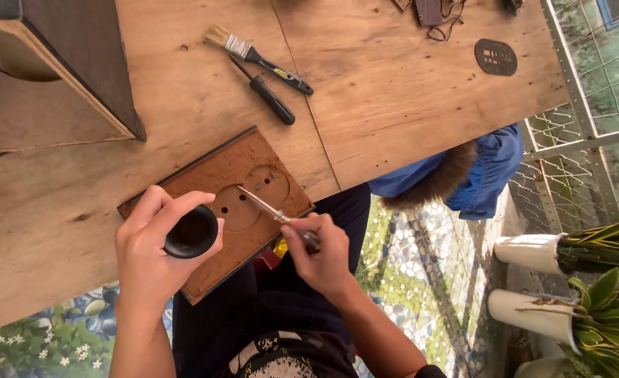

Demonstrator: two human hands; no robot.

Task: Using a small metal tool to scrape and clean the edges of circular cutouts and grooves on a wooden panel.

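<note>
Head view: the left hand (157,246) grips a black round cup-shaped part (192,232), fingers wrapped around it, over the brown board (220,175) at the table (393,105) edge. The right hand (323,255) pinches a screwdriver (271,210), tip on the board.

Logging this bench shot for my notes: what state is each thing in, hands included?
Left hand: closed around a black ring.
Right hand: gripping a screwdriver, tip on the board.
Brown board: flat, overhanging the table edge.
Paintbrush: lying loose.
Black-handled tool: lying loose.
Wooden box: on its side.
</note>
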